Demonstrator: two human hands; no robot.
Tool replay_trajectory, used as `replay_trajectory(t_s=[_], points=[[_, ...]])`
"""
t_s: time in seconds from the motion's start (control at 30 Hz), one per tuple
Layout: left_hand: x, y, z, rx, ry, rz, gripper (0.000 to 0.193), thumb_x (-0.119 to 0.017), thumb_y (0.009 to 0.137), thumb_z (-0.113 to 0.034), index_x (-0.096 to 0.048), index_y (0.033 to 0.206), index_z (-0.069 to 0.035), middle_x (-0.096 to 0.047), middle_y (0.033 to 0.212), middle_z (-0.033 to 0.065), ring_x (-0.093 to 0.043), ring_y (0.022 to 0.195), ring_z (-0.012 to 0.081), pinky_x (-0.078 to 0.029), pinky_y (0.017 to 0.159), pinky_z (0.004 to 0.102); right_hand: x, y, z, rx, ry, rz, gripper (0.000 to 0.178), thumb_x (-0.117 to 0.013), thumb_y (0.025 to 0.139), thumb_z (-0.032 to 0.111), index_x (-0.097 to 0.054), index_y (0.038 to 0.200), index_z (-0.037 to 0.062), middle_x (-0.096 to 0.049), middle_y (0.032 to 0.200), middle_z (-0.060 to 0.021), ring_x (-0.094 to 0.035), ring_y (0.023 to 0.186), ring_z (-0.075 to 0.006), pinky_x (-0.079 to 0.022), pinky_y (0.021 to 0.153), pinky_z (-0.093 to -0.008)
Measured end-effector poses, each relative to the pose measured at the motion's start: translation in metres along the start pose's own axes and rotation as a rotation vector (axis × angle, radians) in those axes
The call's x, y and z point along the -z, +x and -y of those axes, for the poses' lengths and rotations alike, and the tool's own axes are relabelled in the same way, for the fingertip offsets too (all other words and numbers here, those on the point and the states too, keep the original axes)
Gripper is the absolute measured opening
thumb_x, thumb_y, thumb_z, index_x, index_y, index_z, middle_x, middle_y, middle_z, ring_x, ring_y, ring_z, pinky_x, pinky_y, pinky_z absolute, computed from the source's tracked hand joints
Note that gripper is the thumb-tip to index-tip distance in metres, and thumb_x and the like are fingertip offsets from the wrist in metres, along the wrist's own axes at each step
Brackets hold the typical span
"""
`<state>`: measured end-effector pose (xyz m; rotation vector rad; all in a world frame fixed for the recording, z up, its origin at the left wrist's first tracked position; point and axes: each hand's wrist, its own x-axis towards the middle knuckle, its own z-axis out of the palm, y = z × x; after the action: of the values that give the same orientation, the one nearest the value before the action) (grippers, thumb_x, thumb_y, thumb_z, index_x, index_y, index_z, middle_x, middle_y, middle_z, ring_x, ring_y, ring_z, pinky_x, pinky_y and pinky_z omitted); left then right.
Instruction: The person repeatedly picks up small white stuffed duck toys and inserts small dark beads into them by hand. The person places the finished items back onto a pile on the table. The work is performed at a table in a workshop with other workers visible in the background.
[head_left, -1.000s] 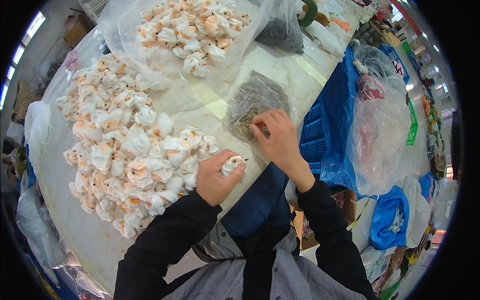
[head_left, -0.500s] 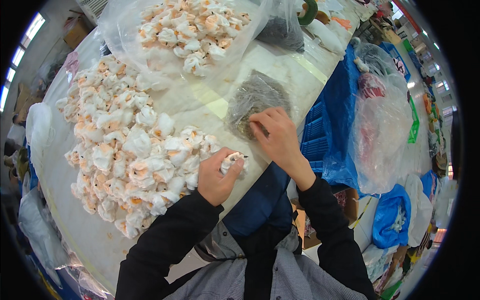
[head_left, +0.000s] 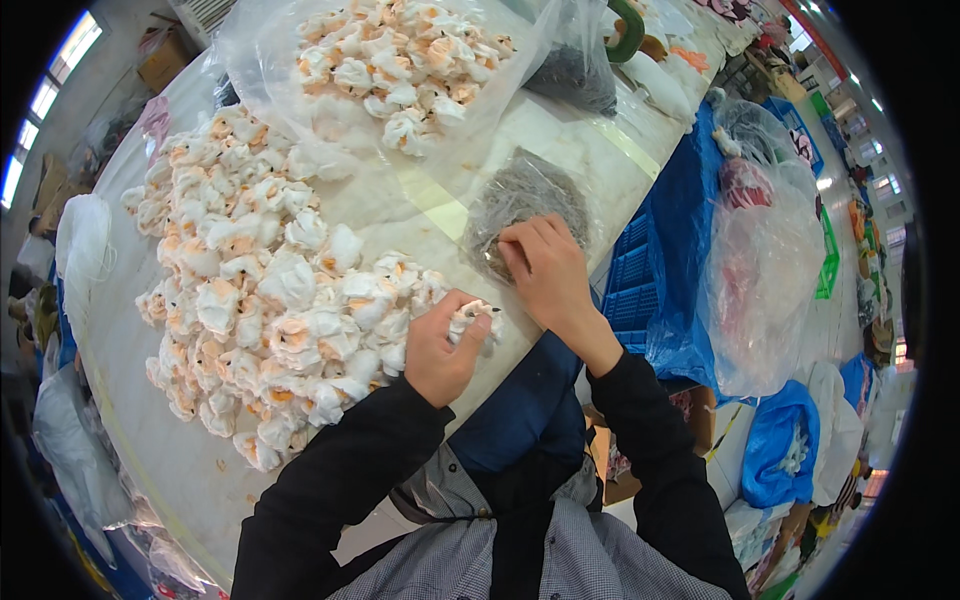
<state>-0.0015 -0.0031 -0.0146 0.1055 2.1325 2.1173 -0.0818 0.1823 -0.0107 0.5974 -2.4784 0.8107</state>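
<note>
My left hand [head_left: 442, 350] is closed round a small white plush piece [head_left: 476, 319] with peach patches and a dark spot. It rests at the edge of a large pile of similar plush pieces [head_left: 270, 280] on the pale tabletop [head_left: 235, 505]. To its right, my right hand [head_left: 548, 262] dips its bent fingertips into the near side of a clear plastic bag [head_left: 535, 180] of small brownish pieces. Its thumb and fingers come together there; what they pinch, if anything, is hidden.
Beyond the pile lies a large clear bag [head_left: 255, 50] with more plush pieces, beside a bag of dark contents [head_left: 575, 75]. A dark green ring-shaped thing [head_left: 630, 30] stands behind. Blue crates [head_left: 632, 275] and a bulky plastic-wrapped bundle [head_left: 760, 270] flank the table's right edge.
The whole view has shifted slightly, moving the table's contents a little down and right. Both hands keep nearly the same places, the right fingertips still in the bag, the left still holding the plush piece.
</note>
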Motion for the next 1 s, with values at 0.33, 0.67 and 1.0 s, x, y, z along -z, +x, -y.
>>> replay_trajectory(t_s=[0.33,0.67,1.0], points=[[0.002,0.000,-0.005,-0.037,0.052,-0.033,0.013,-0.068,0.098,-0.014,-0.068,0.099,-0.002,-0.068,0.075,0.0055,-0.061,0.068,0.0100,-0.048,0.064,0.0286,0.028,-0.011,0.015,-0.469,0.596,0.057,0.008,-0.073,0.097,0.008,-0.072,0.101,0.0009,-0.072,0.090,-0.0045,-0.064,0.076,-0.0128,-0.051,0.070,-0.0283],[0.002,-0.001,-0.003,0.044,0.010,-0.031,0.013,-0.069,0.097,-0.015,-0.069,0.097,-0.002,-0.067,0.073,0.0050,-0.060,0.067,0.0090,-0.048,0.063,0.0281,0.043,-0.035,0.038,-0.722,1.207,0.362,0.013,-0.070,0.103,0.010,-0.070,0.111,-0.0007,-0.073,0.092,-0.0045,-0.062,0.079,-0.0087,-0.051,0.072,-0.0243],[0.003,-0.001,-0.003,0.079,-0.038,0.023,0.014,-0.069,0.097,-0.015,-0.068,0.098,-0.001,-0.067,0.076,0.0054,-0.061,0.070,0.0092,-0.049,0.065,0.0285,0.046,-0.038,0.044,-0.384,0.625,0.261,0.013,-0.072,0.095,0.006,-0.069,0.106,0.0008,-0.071,0.089,-0.0087,-0.068,0.081,-0.0179,-0.054,0.074,-0.0313]])
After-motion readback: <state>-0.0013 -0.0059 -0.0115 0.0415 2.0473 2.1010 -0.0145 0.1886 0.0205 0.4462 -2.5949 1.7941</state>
